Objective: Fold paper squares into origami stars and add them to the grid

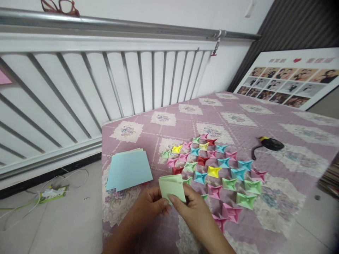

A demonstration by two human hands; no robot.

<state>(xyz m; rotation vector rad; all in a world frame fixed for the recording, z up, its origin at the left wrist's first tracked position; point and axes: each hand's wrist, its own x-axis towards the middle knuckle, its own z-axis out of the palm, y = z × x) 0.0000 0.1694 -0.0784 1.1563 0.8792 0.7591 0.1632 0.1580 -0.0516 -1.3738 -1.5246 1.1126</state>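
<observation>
Between my hands is a light green sheet of folded paper (171, 187), held up in front of the tabletop, its layers a little apart along the upper edge. My right hand (189, 204) grips it with the thumb across the front and the fingers behind. At its lower left edge, my left hand (156, 203) pinches the paper; part of those fingers is hidden behind it. Left of my hands lies a stack of square paper (131, 170), light blue on top. Rows of small folded paper boats (202, 161) in pink, green, blue, yellow and red stand to the right.
A purple floral cloth covers the table (143, 137). A black object with a yellow band (271, 143) lies at the right. Behind stand a white radiator (159, 77) with a metal pipe and a photo board (288, 83). A power strip (54, 194) with cables lies on the floor.
</observation>
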